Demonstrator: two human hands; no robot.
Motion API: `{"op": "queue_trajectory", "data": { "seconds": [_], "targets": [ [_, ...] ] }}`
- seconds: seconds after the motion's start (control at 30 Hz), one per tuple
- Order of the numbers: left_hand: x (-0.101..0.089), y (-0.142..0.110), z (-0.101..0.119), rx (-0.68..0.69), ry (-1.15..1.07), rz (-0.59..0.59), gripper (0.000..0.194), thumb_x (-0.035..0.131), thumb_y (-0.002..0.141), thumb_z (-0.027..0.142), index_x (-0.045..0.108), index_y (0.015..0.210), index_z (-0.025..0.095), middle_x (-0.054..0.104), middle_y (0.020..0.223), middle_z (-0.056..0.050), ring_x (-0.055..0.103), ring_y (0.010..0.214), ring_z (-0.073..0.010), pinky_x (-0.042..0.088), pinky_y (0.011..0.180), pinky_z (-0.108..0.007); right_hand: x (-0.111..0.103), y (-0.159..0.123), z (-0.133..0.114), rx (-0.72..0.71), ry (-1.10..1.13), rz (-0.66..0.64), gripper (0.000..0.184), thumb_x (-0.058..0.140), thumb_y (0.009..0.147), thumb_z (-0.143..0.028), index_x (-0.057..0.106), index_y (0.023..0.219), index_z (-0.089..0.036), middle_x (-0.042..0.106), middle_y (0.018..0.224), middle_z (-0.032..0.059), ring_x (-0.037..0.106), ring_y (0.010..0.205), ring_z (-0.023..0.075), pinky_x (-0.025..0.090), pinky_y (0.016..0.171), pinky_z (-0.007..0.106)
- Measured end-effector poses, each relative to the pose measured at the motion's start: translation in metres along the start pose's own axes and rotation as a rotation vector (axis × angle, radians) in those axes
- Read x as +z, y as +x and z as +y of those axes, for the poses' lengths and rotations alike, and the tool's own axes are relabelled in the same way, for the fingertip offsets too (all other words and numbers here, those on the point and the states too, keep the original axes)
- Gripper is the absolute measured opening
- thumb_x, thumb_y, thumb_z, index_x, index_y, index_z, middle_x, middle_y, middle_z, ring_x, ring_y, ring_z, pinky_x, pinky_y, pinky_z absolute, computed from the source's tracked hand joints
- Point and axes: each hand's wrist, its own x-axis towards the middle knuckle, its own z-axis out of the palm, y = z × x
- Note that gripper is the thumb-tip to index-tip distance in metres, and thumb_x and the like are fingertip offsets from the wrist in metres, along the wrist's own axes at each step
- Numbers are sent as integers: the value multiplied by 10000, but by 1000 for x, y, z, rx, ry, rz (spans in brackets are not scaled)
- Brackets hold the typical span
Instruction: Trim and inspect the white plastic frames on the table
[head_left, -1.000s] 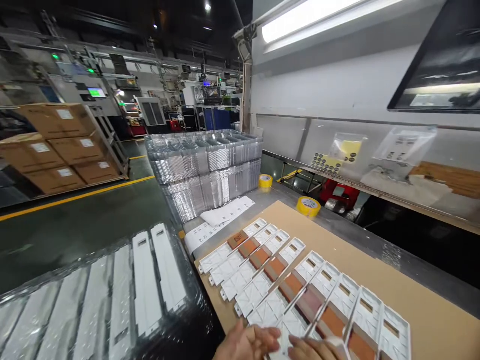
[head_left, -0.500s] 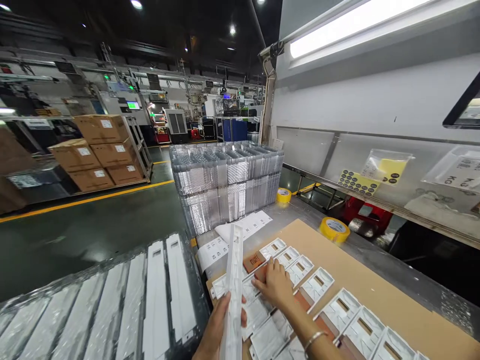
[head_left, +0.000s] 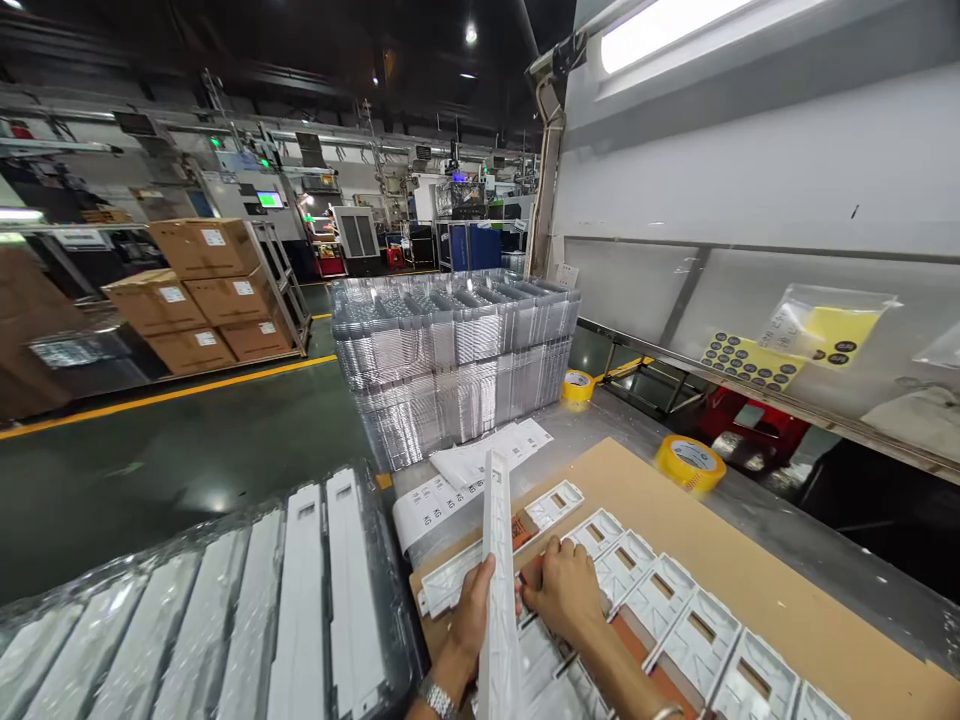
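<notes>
Near the front-left corner of the cardboard sheet (head_left: pixel 757 560), my left hand (head_left: pixel 471 612) held a long white plastic strip (head_left: pixel 499 580) on edge, fingers and thumb clamped on its sides. My right hand (head_left: pixel 564 590) lay just beside it, fingers together and curled down onto the row of white frames (head_left: pixel 675 625) laid along the sheet. Off the sheet's left edge sat a clear tray of white strips (head_left: pixel 300 600); toward the far edge, a yellow tape roll (head_left: pixel 690 462) and stacked clear trays (head_left: pixel 457 350).

bright overhead strip light (head_left: pixel 660 25), dim hall behind, wide-angle edges warped.
</notes>
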Motion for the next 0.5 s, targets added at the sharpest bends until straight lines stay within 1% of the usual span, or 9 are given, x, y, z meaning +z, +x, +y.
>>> {"op": "queue_trajectory", "data": {
  "seconds": [0.1, 0.2, 0.3, 0.37, 0.43, 0.5],
  "targets": [
    [-1, 0, -2, 14, 14, 28, 599, 555, 674, 743, 598, 727, 148, 565, 519, -7, 556, 502, -173, 392, 497, -292, 0, 4, 1, -10, 59, -15, 422, 616, 832, -449, 559, 1120, -146, 566, 1115, 81, 525, 1056, 229, 419, 913, 445],
    [-2, 0, -3, 5, 19, 43, 592, 557, 680, 735, 589, 746, 147, 572, 541, -6, 546, 485, -164, 372, 472, -283, 1, 9, 9, -26, 149, -39, 369, 613, 841, -429, 571, 1070, -143, 573, 1088, 74, 534, 1037, 220, 434, 896, 435],
    [-1, -2, -1, -4, 9, 34, 567, 565, 697, 711, 584, 777, 150, 598, 589, -10, 559, 510, -157, 378, 477, -275, 2, 15, 24, -63, 285, -106, 304, 577, 873, -432, 588, 963, -142, 598, 939, 37, 578, 881, 172, 483, 793, 376],
    [1, -4, 2, -23, -2, 19, 574, 563, 693, 716, 585, 784, 149, 609, 605, -17, 571, 526, -161, 389, 482, -274, 1, 21, 35, -95, 391, -152, 287, 573, 880, -428, 590, 912, -143, 597, 867, 15, 581, 802, 148, 494, 745, 348],
    [2, -6, 6, -59, -12, -6, 628, 528, 680, 757, 590, 775, 139, 606, 585, -31, 577, 523, -172, 396, 476, -279, -1, 28, 47, -132, 511, -193, 272, 578, 882, -412, 593, 893, -141, 599, 842, 7, 583, 767, 136, 501, 724, 332],
    [2, -6, 9, -89, -19, -37, 698, 482, 663, 807, 597, 769, 127, 599, 555, -46, 584, 517, -183, 396, 462, -280, -7, 34, 58, -181, 650, -212, 278, 561, 895, -413, 599, 915, -139, 607, 850, 8, 588, 748, 129, 508, 701, 316]
  ]
}}
